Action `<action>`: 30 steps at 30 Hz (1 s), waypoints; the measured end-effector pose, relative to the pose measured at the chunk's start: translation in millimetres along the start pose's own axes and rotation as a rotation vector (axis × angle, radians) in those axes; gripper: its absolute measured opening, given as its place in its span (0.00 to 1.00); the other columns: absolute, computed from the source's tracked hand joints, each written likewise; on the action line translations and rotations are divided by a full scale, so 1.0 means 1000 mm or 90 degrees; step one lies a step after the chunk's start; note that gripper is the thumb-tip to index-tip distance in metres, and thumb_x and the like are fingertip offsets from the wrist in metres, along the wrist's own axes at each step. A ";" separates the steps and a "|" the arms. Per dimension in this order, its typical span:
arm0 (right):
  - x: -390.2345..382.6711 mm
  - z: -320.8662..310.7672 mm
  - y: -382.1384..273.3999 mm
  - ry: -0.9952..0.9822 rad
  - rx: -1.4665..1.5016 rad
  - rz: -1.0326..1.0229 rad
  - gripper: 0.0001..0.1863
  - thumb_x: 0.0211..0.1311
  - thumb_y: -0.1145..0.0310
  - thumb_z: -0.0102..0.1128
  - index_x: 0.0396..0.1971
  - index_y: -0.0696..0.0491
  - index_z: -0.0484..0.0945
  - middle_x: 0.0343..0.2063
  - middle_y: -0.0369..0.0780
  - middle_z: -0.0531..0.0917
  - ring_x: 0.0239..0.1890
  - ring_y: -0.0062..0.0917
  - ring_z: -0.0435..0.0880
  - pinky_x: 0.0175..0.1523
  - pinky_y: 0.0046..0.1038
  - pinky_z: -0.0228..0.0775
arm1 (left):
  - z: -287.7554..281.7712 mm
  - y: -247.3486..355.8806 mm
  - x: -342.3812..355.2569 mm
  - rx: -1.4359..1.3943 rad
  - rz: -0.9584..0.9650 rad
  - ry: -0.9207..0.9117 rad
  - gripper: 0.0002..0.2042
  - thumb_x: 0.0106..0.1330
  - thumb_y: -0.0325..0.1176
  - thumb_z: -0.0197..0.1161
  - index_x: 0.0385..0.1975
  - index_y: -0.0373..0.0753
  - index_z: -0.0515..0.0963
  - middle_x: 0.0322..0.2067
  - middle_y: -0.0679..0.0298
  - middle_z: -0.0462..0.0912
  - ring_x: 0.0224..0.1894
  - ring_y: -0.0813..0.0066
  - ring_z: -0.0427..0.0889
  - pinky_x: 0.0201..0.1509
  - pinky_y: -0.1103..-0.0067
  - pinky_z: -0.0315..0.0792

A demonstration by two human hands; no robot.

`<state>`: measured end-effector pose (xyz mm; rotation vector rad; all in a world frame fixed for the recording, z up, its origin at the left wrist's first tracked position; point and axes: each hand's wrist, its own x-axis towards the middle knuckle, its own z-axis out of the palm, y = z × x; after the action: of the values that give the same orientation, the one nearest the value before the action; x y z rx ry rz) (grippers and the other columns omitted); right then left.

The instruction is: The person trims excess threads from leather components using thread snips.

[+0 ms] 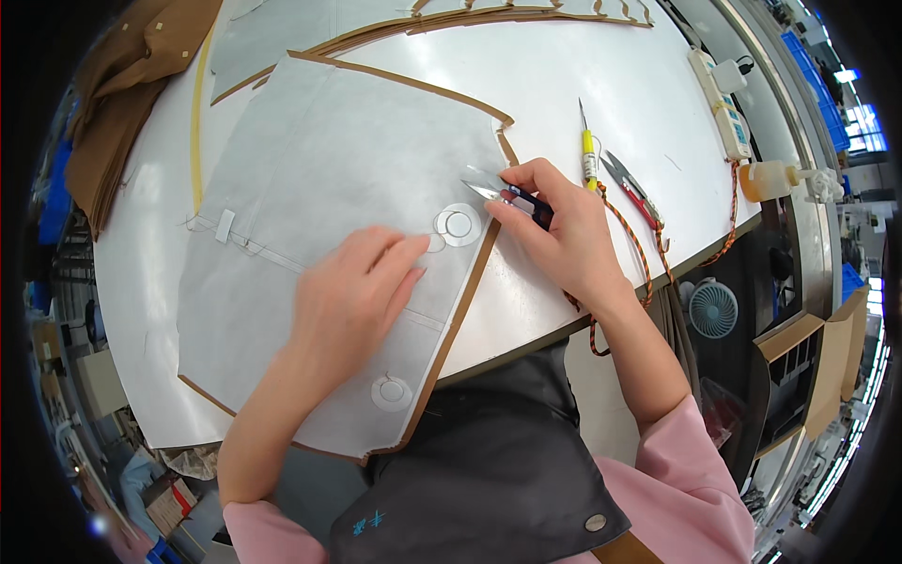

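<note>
A grey-white panel with brown edges (310,169) lies across the white table in front of me. My right hand (559,221) holds dark-handled thread snips (512,195) above the panel's right edge, their blades apart and pointing left. Close to the blades is a white ring patch (458,225) on the panel. My left hand (362,291) is over the panel with its fingers drawn together, and a small pale round shape shows at the fingertips. What they pinch is too small to name. A second ring patch (391,390) lies nearer to me.
Right of the panel lie a yellow-handled awl (589,155) and red-handled scissors (631,188) with a braided cord. A power strip (722,103) and a bottle of amber liquid (766,180) line the right edge. Brown pieces (132,94) are heaped at far left; more panels (395,28) lie behind.
</note>
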<state>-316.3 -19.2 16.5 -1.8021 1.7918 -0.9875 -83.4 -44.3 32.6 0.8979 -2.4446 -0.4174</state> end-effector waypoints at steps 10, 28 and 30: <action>-0.008 -0.007 -0.016 -0.038 -0.056 -0.036 0.11 0.55 0.68 0.69 0.36 0.54 0.79 0.28 0.40 0.84 0.23 0.32 0.83 0.29 0.30 0.71 | 0.026 -0.032 0.052 -0.067 0.011 -0.042 0.05 0.62 0.24 0.62 0.31 0.36 0.72 0.27 0.61 0.75 0.25 0.65 0.76 0.29 0.73 0.69; -0.010 -0.003 -0.028 -0.049 -0.134 -0.047 0.08 0.55 0.72 0.66 0.32 0.55 0.75 0.26 0.41 0.82 0.23 0.36 0.82 0.27 0.33 0.72 | 0.033 -0.024 0.019 0.073 0.140 0.073 0.16 0.48 0.22 0.69 0.39 0.43 0.85 0.36 0.69 0.79 0.34 0.73 0.76 0.30 0.80 0.74; -0.010 -0.003 -0.028 -0.053 -0.148 -0.039 0.09 0.55 0.72 0.66 0.33 0.55 0.75 0.26 0.41 0.82 0.23 0.36 0.82 0.27 0.33 0.72 | 0.033 -0.024 0.019 0.074 0.143 0.073 0.16 0.47 0.22 0.69 0.39 0.42 0.85 0.36 0.69 0.79 0.34 0.73 0.76 0.30 0.80 0.74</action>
<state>-298.3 -6.3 36.2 -2.0163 1.8734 -0.7385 -102.1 -70.8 1.2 0.6630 -2.4476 -0.1407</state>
